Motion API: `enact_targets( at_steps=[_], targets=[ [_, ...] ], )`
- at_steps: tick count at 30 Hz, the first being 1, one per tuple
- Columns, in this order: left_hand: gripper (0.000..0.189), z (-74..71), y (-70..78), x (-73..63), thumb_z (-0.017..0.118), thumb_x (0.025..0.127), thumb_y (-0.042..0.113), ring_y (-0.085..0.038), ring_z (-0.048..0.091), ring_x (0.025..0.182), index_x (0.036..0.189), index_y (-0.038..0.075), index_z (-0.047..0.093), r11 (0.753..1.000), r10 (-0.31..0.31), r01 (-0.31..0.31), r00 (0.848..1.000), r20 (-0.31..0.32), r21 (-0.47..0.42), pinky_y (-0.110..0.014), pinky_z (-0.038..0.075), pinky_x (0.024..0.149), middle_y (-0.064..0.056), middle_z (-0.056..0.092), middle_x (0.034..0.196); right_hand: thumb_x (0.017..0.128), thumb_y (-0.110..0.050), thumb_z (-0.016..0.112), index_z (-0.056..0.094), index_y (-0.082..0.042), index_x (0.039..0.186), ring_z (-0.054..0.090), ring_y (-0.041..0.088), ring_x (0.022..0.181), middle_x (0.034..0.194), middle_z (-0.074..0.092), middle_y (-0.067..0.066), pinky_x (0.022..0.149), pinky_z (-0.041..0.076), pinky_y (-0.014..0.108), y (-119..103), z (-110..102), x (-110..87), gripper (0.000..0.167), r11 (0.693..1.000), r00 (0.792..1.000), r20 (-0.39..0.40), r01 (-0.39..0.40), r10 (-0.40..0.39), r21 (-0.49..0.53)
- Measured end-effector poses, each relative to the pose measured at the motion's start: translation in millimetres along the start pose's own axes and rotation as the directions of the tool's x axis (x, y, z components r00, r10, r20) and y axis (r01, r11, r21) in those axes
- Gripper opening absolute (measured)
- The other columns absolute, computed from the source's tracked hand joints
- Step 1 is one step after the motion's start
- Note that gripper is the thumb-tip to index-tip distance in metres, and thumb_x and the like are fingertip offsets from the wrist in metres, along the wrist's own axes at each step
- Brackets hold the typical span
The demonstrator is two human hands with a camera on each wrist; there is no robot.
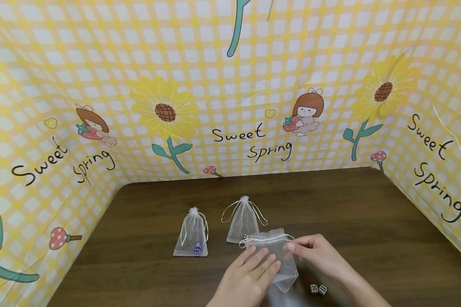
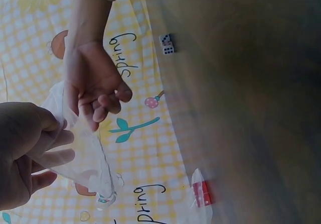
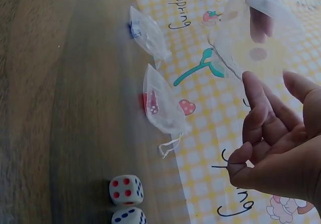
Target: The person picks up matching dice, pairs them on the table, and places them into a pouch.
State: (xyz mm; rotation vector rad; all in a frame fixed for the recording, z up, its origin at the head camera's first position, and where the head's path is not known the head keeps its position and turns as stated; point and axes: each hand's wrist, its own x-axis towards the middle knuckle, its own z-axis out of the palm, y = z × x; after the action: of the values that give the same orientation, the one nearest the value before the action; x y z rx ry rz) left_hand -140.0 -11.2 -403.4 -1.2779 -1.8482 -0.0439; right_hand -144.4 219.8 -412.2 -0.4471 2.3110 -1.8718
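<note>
My left hand (image 1: 246, 273) holds a sheer white organza drawstring bag (image 1: 286, 266) up off the table, its fingers spread across the near face and its thumb hidden behind in the head view. The bag looks flat, with its cord gathered along the top. My right hand (image 1: 316, 251) is at the upper right edge of that bag, by the cord. In the right wrist view the thumb and index fingertips (image 3: 249, 78) stand apart, with the other fingers loosely bent. On the table below lie two white dice (image 1: 318, 289) with coloured dots.
Left of the hands stands a sheer bag (image 1: 188, 234) with blue dice (image 1: 197, 248) in its bottom. Behind the held bag is another sheer bag (image 1: 240, 219) with red dice (image 3: 152, 103). A checked yellow cloth (image 1: 230, 85) walls the back and sides of the dark wooden table (image 1: 146, 213).
</note>
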Motion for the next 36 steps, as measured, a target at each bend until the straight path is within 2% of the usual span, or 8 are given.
enact_targets(
  at_steps=[9, 14, 17, 21, 25, 28, 32, 36],
  targets=[
    [0.039, 4.6, 4.0, -5.2, 0.033, 0.095, 0.014, -0.014, 0.06, 0.102, 0.099, 0.018, 0.072, 0.997, 0.055, -0.053, 0.998, -0.033, 0.052, -0.034, 0.043, 0.091, 0.004, 0.068, 0.101, 0.087, -0.01, 0.063, 0.065, 0.012, 0.097, 0.062, 0.01, 0.075, 0.079, 0.069, 0.0, 0.069, 0.05, 0.026, -1.8, 3.6, 1.2, 0.024, 0.999, 0.999, -0.033, 0.019, -0.018, 0.042],
    [0.039, 7.6, 6.0, -6.5, 0.033, 0.095, 0.014, -0.013, 0.06, 0.102, 0.098, 0.019, 0.072, 0.997, 0.053, -0.051, 0.998, -0.044, 0.052, -0.034, 0.042, 0.092, 0.005, 0.068, 0.101, 0.085, -0.007, 0.064, 0.066, 0.011, 0.092, 0.062, 0.008, 0.076, 0.079, 0.068, 0.002, 0.069, 0.05, 0.024, -3.8, 9.4, 1.2, 0.019, 0.998, 0.985, -0.162, 0.055, -0.055, -0.004],
    [0.043, 10.9, 5.6, -7.6, 0.029, 0.098, 0.016, -0.011, 0.059, 0.103, 0.098, 0.02, 0.072, 0.999, 0.027, -0.026, 0.999, -0.027, 0.031, -0.032, 0.042, 0.092, 0.005, 0.068, 0.102, 0.084, -0.005, 0.066, 0.068, 0.008, 0.089, 0.062, 0.009, 0.074, 0.077, 0.068, 0.004, 0.067, 0.05, 0.023, -6.8, 13.3, 2.0, 0.014, 0.997, 0.952, -0.296, 0.067, -0.075, -0.036],
    [0.028, 14.9, 1.3, -11.9, 0.045, 0.093, 0.026, -0.011, 0.058, 0.105, 0.1, 0.02, 0.072, 0.998, -0.035, 0.037, 0.998, 0.058, -0.042, -0.031, 0.041, 0.093, 0.005, 0.067, 0.105, 0.079, 0.001, 0.069, 0.07, 0.001, 0.083, 0.059, 0.008, 0.065, 0.069, 0.066, 0.001, 0.059, 0.048, 0.02, -10.0, 15.5, 4.2, 0.004, 0.974, 0.844, -0.488, 0.168, -0.222, -0.152],
    [0.025, 15.1, -8.5, -15.3, 0.066, 0.08, 0.029, -0.014, 0.059, 0.105, 0.102, 0.017, 0.071, 0.974, -0.142, 0.163, 0.98, 0.14, -0.157, -0.034, 0.04, 0.095, 0.001, 0.066, 0.108, 0.07, 0.013, 0.072, 0.071, -0.001, 0.077, 0.051, 0.006, 0.065, 0.067, 0.063, 0.0, 0.057, 0.04, 0.018, -13.4, 11.9, 5.4, 0.016, 0.877, 0.676, -0.564, 0.308, -0.474, -0.368],
    [0.024, 12.2, -19.6, -14.8, 0.07, 0.079, 0.025, -0.015, 0.061, 0.102, 0.101, 0.014, 0.07, 0.924, -0.269, 0.299, 0.951, 0.149, -0.24, -0.035, 0.041, 0.093, -0.001, 0.067, 0.106, 0.063, 0.018, 0.073, 0.071, -0.001, 0.076, 0.047, 0.006, 0.067, 0.066, 0.062, 0.0, 0.061, 0.036, 0.018, -16.3, 6.9, 5.1, 0.023, 0.796, 0.582, -0.549, 0.371, -0.6, -0.478],
    [0.017, 4.9, -37.4, -12.0, 0.069, 0.08, 0.016, -0.018, 0.064, 0.094, 0.095, 0.009, 0.071, 0.823, -0.464, 0.46, 0.883, 0.072, -0.333, -0.039, 0.045, 0.088, -0.004, 0.069, 0.098, 0.064, 0.011, 0.076, 0.071, -0.001, 0.075, 0.047, 0.006, 0.064, 0.064, 0.061, -0.001, 0.066, 0.032, 0.019, -18.0, -0.5, 5.5, 0.017, 0.672, 0.49, -0.466, 0.457, -0.737, -0.583],
    [0.008, -4.1, -51.3, -6.5, 0.069, 0.08, 0.008, -0.019, 0.063, 0.093, 0.087, 0.007, 0.071, 0.674, -0.645, 0.59, 0.764, 0.035, -0.445, -0.04, 0.047, 0.084, -0.003, 0.069, 0.095, 0.073, -0.007, 0.075, 0.072, -0.002, 0.076, 0.05, 0.007, 0.062, 0.064, 0.062, -0.001, 0.073, 0.031, 0.021, -17.7, -4.5, 6.7, 0.006, 0.56, 0.437, -0.362, 0.524, -0.823, -0.641]
  ],
)
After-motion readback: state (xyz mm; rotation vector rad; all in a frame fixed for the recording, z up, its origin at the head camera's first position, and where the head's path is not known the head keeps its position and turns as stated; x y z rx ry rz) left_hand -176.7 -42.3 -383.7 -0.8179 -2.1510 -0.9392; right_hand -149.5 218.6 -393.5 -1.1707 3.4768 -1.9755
